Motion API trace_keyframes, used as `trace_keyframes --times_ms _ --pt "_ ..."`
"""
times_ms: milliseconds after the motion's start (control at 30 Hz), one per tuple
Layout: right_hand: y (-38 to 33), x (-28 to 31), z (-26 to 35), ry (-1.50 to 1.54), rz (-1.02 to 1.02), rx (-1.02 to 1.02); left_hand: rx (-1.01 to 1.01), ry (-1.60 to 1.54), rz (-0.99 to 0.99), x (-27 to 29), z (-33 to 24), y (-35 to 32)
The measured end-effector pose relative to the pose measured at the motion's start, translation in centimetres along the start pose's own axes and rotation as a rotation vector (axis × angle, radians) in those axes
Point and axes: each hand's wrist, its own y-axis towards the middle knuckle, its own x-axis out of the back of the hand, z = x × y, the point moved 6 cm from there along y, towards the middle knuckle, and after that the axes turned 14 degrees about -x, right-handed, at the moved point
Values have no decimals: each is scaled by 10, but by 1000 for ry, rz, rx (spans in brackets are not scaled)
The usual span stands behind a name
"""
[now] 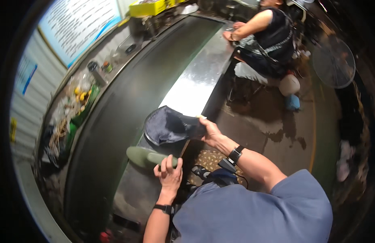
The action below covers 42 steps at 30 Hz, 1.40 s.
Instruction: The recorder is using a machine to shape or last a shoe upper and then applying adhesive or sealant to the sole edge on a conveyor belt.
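Observation:
My right hand (212,133) grips the narrow end of a black shoe-like piece (165,125) with a dark plush surface on its broad end. This piece is held over the metal worktop, its broad end pointing left. Closer to me, two green sole-shaped pieces (138,156) lie partly one over the other at the worktop's edge. My left hand (169,174) has its fingers bent round the near end of the upper green piece. The fingertips are partly hidden by the hand and the piece.
A shiny metal worktop (191,91) runs beside a long dark conveyor belt (114,109). Bottles (97,73) and bagged items line the ledge at left; a yellow bin (147,8) stands at the far end. A co-worker (272,36) sits at the far right, near a round fan (333,62).

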Motion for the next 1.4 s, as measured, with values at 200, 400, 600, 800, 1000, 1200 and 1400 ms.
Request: trace_keyframes --times_ms 200,400,600,800,1000,1200,1400 --pt "-35 -16 25 -258 36 242 408 -870 -156 21 51 8" --pt "-126 -82 -6 -1547 564 1003 1635 -2126 -482 -26 154 -33" --pt "-101 -72 -88 -1621 595 1223 1806 -1674 -347 -83 192 -101" --pt "-54 -105 -99 -1293 505 757 1381 -825 -444 -109 224 -130" --pt "-28 -53 -123 -1339 462 910 1456 -379 -156 -88 206 -112" --pt "-56 -32 -88 -1454 637 891 1786 -1269 -584 -99 160 -137" --pt "-43 -38 -108 -1472 835 803 1541 -463 211 -70 159 -77"
